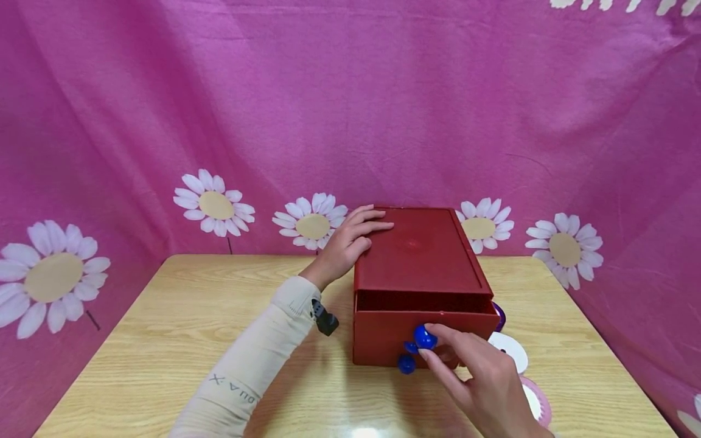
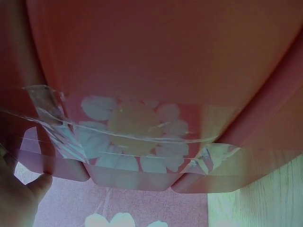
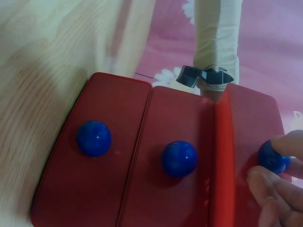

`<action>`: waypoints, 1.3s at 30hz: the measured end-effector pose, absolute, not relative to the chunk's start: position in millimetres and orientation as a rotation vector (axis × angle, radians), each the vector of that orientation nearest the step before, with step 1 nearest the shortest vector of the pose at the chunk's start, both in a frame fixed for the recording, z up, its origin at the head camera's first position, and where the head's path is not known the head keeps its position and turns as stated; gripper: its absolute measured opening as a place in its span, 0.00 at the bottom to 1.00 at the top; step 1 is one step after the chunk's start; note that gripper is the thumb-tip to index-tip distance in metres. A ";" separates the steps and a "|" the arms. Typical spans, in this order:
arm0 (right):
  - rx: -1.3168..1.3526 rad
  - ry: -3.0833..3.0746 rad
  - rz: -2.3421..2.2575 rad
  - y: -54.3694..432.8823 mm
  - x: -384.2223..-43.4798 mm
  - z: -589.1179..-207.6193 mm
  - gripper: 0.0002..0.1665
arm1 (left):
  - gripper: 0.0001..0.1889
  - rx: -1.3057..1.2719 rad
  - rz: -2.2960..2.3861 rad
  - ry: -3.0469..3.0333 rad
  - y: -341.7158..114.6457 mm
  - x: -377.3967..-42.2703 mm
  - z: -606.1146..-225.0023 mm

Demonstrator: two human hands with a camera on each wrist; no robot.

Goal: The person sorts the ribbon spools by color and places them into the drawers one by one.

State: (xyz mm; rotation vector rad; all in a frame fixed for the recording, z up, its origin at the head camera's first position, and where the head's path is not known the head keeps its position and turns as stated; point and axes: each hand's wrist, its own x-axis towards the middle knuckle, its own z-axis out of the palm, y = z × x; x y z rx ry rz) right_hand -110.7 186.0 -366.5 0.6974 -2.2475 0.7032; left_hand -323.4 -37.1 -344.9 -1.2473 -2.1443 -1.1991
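A red three-drawer box (image 1: 416, 249) stands on the table, its top drawer (image 1: 378, 337) pulled partway out and leaving a dark gap under the lid. My right hand (image 1: 487, 371) pinches that drawer's round blue knob (image 3: 273, 158) between thumb and fingers. Below it, the middle knob (image 3: 179, 159) and the bottom knob (image 3: 93, 138) sit on drawers that are pushed in. My left hand (image 1: 347, 243) rests at the left edge of the box top, fingers extended over it. In the left wrist view, clear tape (image 2: 142, 137) runs across the red box.
To the right of the box, partly hidden behind it and my right hand, lie a white round piece (image 1: 512, 353), a pink-rimmed disc (image 1: 539, 401) and a purple curved edge (image 1: 501, 317). A pink daisy-print cloth (image 1: 350, 109) hangs behind the wooden table (image 1: 230, 304).
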 end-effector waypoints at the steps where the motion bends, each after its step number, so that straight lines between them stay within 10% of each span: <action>1: 0.703 -2.241 0.706 186.3 -110.0 -366.8 0.26 | 0.24 -1.249 -1.201 -2.141 -37.1 -323.3 -345.0; 39: 0.794 -1.965 0.738 175.5 -81.4 -364.1 0.22 | 0.25 -1.247 -1.219 -2.074 -34.3 -325.4 -345.6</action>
